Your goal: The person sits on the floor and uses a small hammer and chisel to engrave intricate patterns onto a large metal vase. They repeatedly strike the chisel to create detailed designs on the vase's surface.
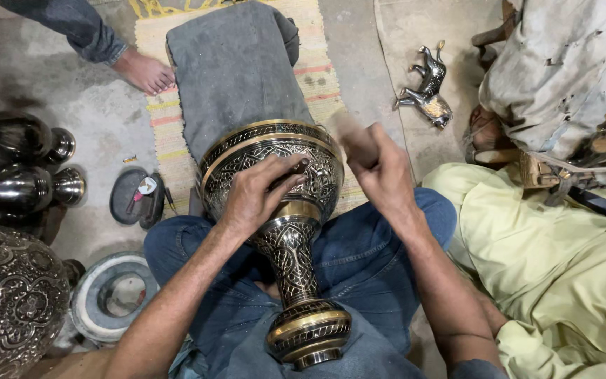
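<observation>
Engraved brass vase (285,210) lies on its side across the person's lap, foot toward the camera, mouth end propped on a grey folded cloth (236,70) over a striped mat (317,77); that prop likely keeps the round body from rolling & puts the patterned wall face-up for work. Left hand (257,193) is spread over the bowl, fingers curled & pressed on the engraving w/ a thin dark tool tip under them, wrist bent down, forearm coming in from lower left. Right hand (380,172) is raised just beside the rim, fist closed around a blurred wooden handle (355,140), prob. a mallet, elbow tucked near the knee. Around: dark vases (22,165) at left, small brass horse figure (426,91) on the floor, another person's bare foot (145,70) at top, a seated neighbour in pale green cloth (555,260) at right.
</observation>
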